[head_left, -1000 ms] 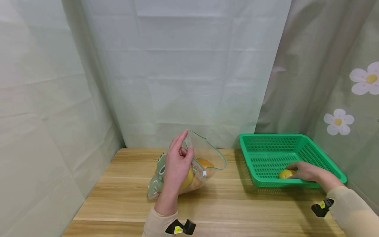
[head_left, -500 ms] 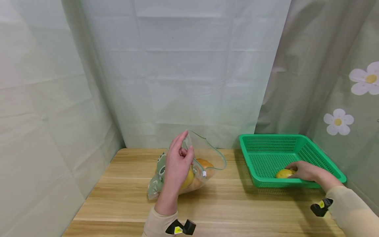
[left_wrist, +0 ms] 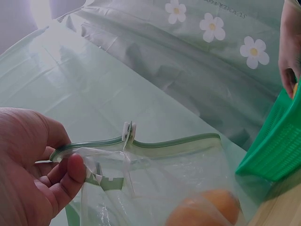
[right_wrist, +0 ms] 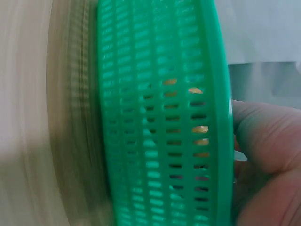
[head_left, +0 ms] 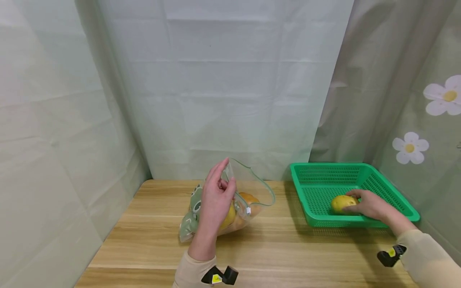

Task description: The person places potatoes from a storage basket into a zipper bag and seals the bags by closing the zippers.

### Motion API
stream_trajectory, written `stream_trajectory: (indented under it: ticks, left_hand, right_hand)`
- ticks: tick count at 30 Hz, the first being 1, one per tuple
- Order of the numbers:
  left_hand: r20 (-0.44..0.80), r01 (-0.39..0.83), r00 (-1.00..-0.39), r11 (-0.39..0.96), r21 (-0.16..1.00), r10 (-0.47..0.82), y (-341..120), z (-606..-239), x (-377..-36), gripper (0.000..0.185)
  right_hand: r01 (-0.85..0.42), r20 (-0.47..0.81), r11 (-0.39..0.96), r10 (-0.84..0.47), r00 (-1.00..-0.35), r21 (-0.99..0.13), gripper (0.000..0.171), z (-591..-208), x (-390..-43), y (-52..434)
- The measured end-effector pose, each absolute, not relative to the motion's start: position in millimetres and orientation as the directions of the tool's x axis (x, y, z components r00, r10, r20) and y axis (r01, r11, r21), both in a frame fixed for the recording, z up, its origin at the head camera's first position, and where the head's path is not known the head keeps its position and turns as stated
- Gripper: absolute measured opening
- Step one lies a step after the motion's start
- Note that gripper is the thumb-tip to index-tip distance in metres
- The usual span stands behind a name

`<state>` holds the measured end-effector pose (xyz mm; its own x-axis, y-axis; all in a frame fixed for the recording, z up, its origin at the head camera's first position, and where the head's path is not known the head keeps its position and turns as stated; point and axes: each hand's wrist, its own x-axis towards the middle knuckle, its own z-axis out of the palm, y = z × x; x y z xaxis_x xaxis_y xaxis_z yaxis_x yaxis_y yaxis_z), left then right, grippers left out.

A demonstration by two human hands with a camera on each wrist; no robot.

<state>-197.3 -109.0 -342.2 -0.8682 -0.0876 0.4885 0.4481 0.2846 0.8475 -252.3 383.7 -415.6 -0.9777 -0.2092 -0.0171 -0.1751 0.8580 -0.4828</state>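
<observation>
a: while the right hand (head_left: pixel 369 204) cups a yellow fruit (head_left: pixel 340 203) inside the basket (head_left: pixel 325 172), where's the other?

b: left of the basket, the left hand (head_left: pixel 215 200) pinches the bag (head_left: pixel 252 192) rim, propping its mouth open over more fruit.

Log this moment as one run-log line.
left hand: pinches zip bag rim, holding it open | right hand: grips yellow fruit inside green basket | bag: fruit inside, on table
</observation>
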Motion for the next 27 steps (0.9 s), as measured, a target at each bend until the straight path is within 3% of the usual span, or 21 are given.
stream_trajectory:
  ticks: [6,27]
  left_hand:
    - [0.486,0.446,-0.869,0.286,0.848,-0.086,-108.9,-341.9,-197.3,0.060]
    - [0.493,0.453,-0.866,0.288,0.844,-0.085,-109.7,-342.2,-197.5,0.060]
  right_hand:
    - [-0.154,0.057,0.827,-0.146,-0.988,-0.541,0.073,-402.1,-248.9,364.5]
    - [-0.346,0.332,0.749,-0.177,-0.927,-0.566,0.065,-338.2,-218.2,260.0]
